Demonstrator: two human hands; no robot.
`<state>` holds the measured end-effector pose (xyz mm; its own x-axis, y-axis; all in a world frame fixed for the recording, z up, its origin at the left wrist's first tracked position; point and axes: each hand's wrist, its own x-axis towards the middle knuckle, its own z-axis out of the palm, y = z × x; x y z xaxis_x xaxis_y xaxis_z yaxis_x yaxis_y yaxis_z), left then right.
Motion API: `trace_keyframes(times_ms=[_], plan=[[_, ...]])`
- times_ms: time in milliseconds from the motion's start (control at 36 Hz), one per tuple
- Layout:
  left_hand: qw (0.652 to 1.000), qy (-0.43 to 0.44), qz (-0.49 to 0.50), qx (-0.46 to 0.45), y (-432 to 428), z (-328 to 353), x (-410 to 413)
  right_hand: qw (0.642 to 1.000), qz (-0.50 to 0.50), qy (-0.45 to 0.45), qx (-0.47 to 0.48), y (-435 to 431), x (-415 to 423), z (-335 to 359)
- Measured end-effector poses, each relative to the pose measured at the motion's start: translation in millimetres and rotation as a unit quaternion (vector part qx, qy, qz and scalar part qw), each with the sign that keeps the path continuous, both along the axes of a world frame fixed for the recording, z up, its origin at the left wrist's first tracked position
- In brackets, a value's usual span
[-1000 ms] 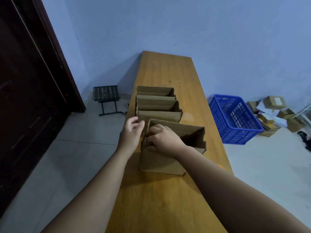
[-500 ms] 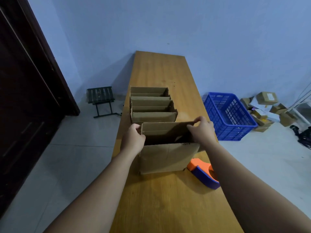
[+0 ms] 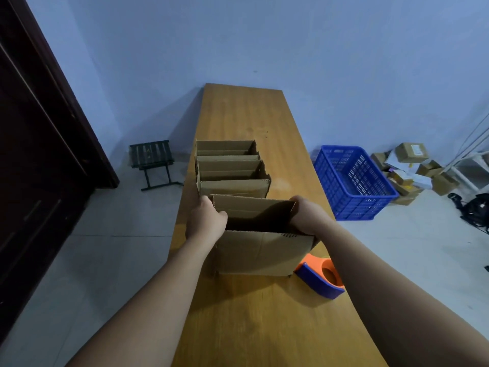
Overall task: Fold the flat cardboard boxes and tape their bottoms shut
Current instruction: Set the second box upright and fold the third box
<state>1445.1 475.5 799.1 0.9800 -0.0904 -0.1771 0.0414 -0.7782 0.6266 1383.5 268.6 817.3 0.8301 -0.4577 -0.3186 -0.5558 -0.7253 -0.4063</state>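
Observation:
An opened cardboard box (image 3: 262,250) stands upright on the long wooden table (image 3: 246,321), its top open toward me. My left hand (image 3: 205,222) grips the box's left wall, thumb over the rim. My right hand (image 3: 308,215) grips its right wall. Two more opened boxes stand in a row just behind it: a near one (image 3: 232,188) and a far one (image 3: 225,147). An orange and blue tape dispenser (image 3: 322,278) lies on the table right of the held box.
A blue plastic crate (image 3: 352,181) sits on the floor right of the table, with a pile of small boxes (image 3: 412,168) beyond it. A small dark folding stool (image 3: 152,161) stands left of the table. A dark door (image 3: 34,144) fills the left side.
My right hand moved from the box's left side to its right wall, uncovering the tape dispenser. The box now stands squared, close behind the row.

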Motion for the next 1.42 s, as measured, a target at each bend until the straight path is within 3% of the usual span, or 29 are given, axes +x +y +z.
trace_keyframes(times_ms=[139,278,417,528,667,833,1000,1111,1222,1417], plan=[[0.997,0.024,-0.042,0.057,0.3,7.4,1.5,0.998,0.027,0.006,-0.049,-0.7,5.9,-5.1],[0.982,0.034,-0.12,0.141,3.4,13.4,0.4,0.999,-0.033,-0.026,-0.001,-3.9,11.5,-9.4],[0.97,0.084,-0.213,0.078,-1.3,9.4,-8.6,0.996,-0.063,-0.027,0.053,0.5,17.6,-8.0],[0.982,0.062,-0.174,0.039,0.4,4.7,-7.7,0.995,-0.064,-0.064,0.049,8.0,18.8,-15.2],[0.984,0.107,-0.139,-0.023,9.7,-0.5,1.6,0.972,-0.122,-0.152,0.134,9.5,15.1,-17.7],[0.958,0.214,-0.102,-0.159,17.3,0.1,9.3,0.981,-0.008,-0.126,0.146,4.0,6.2,-25.3],[0.953,0.151,-0.116,-0.237,27.2,-2.9,-0.2,0.974,0.0,-0.097,0.207,3.8,-3.5,-24.8],[0.948,0.102,-0.207,-0.219,39.6,-12.0,-6.1,0.973,0.023,-0.062,0.223,2.7,-3.8,-13.4],[0.95,0.085,-0.201,-0.222,43.4,-12.8,-11.0,0.979,0.046,-0.031,0.196,4.0,-3.5,-9.5],[0.976,0.034,-0.155,-0.152,41.9,-18.7,-14.9,0.982,0.092,-0.029,0.165,5.2,-5.1,-15.0]])
